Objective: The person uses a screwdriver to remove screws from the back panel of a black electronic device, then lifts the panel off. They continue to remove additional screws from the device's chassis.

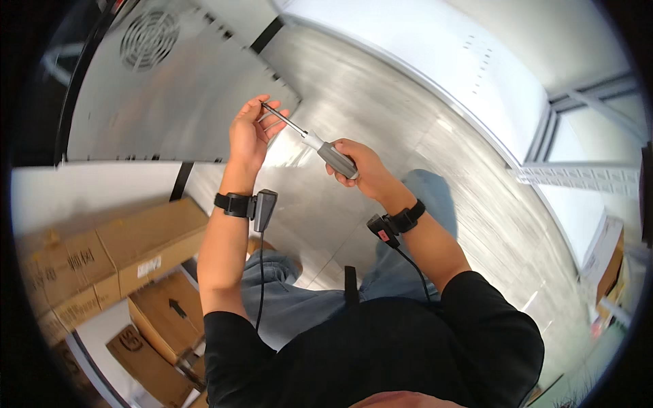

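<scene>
A screwdriver (309,141) with a grey handle and a thin metal shaft lies aslant in front of me, its tip toward the upper left. My right hand (356,166) is wrapped round the handle. At the other end my left hand (253,132) has its thumb and a fingertip at the shaft's tip, with the other fingers loosely curled behind the shaft. Whether a small part sits at the tip is too fine to make out. Just beyond my left hand is a large grey metal panel (183,88) with a round slotted vent (149,39).
Cardboard boxes (112,248) are stacked at the lower left. A white panel (435,41) runs along the upper right toward a metal frame (571,173). Grey floor (354,88) lies between. Black straps with small cabled devices (264,209) are on both my wrists.
</scene>
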Motion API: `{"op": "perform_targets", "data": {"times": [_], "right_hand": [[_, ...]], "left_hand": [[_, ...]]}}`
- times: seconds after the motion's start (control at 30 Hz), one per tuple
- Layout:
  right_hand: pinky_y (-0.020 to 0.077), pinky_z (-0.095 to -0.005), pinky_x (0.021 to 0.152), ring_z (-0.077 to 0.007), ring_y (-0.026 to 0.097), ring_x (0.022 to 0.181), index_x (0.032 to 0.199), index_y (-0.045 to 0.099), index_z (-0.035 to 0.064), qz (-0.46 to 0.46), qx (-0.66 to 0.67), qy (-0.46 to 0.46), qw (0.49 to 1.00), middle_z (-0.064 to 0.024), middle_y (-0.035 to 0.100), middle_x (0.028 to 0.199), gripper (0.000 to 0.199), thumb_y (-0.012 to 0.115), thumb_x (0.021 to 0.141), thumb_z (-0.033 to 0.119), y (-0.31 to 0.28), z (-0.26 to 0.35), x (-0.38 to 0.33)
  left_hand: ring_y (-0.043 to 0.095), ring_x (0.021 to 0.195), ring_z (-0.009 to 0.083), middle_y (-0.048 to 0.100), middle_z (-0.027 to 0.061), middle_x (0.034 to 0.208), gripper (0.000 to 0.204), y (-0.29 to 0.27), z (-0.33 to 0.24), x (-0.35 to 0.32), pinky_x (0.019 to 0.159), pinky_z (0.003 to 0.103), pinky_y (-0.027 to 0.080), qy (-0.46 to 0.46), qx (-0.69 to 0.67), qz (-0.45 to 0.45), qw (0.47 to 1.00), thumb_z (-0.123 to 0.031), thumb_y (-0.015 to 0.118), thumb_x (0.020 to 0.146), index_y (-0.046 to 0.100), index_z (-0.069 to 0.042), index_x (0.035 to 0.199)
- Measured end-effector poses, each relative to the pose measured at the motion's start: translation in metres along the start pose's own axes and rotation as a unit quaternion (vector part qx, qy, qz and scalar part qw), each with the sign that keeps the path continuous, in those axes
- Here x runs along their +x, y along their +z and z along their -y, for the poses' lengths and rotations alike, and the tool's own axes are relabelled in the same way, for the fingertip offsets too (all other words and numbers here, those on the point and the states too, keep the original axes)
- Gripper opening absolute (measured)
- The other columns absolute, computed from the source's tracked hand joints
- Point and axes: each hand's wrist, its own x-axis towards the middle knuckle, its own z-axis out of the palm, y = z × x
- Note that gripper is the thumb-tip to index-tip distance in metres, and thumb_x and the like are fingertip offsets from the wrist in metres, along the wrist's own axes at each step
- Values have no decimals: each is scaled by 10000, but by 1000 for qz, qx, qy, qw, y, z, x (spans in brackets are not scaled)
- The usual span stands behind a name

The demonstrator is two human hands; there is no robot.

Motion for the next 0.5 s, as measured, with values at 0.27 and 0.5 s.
{"op": "perform_targets", "data": {"times": [0.27,0.5], "right_hand": [[303,-215,369,-80,464,466,969,521,55,-118,40,-160,979,-68,587,757,298,482,947,349,-81,89,-73],[295,-214,398,-83,418,459,1004,508,55,-137,159,-262,942,-52,557,735,277,434,965,319,-151,140,-84]], "left_hand": [[645,976,290,580,160,1066,227,201,-15,74,795,301,567,-49,95,183,977,-155,417,981,493,27,1094],[647,962,207,640,154,1084,222,346,-2,163,836,274,559,-39,247,344,905,-145,458,977,531,30,1093]]}}
